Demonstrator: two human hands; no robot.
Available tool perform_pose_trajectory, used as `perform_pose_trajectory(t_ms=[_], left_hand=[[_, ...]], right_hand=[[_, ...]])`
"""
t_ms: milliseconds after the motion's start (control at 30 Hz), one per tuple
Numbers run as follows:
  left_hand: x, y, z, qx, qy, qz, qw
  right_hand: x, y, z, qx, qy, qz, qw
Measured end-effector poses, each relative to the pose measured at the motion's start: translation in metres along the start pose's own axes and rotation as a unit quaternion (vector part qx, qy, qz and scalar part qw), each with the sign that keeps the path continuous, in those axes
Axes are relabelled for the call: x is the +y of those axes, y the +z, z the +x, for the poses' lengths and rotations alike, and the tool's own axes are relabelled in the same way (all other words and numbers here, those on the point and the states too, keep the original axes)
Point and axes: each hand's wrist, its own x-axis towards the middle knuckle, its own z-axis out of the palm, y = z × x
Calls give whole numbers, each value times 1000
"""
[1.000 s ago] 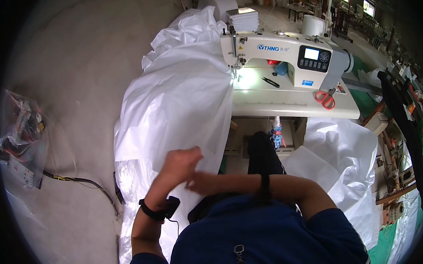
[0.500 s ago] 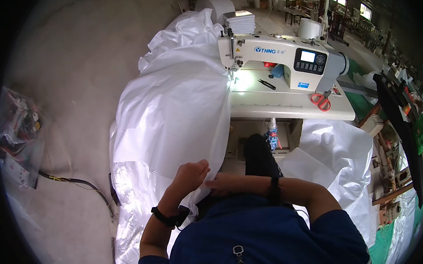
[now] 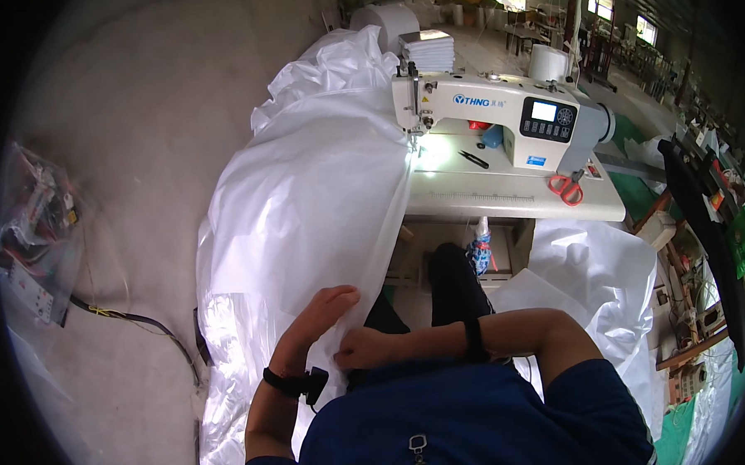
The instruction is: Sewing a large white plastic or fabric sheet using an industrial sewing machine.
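Observation:
A long sheet of glossy white plastic-like fabric (image 3: pixel 305 202) hangs from the left side of the sewing machine (image 3: pixel 483 107) down over my lap. Its right edge passes close by the lit needle area. My left hand (image 3: pixel 324 311) lies on the sheet, fingers stretched out toward the right. Just below and to the right, my right hand (image 3: pixel 362 348) is closed at the sheet's near edge, beside my lap. The fingers of that hand are curled out of sight, with the fabric's edge running into them.
Red-handled scissors (image 3: pixel 565 189) and black thread snips (image 3: pixel 473 159) lie on the machine table (image 3: pixel 504 195). More white sheeting (image 3: pixel 591 281) drapes at the right. A bag of odds and ends (image 3: pixel 39 222) and a black cable (image 3: pixel 135 320) are on the left.
My right hand has moved left and slightly down along the sheet's edge. My left hand has shifted a little left, its fingers straighter. The view has tilted slightly.

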Motion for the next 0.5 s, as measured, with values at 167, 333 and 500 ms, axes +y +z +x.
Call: perform_pose_trajectory(t_ms=[167, 333, 500], left_hand=[[2, -9, -3, 15, 6, 27, 999], [37, -21, -12, 36, -70, -107, 991], [60, -18, -8, -7, -79, 18, 997]], right_hand=[[23, -22, 12, -83, -146, -102, 980], [58, -100, 35, 292, 77, -63, 951], [87, -41, 83, 293, 14, -48, 955]])
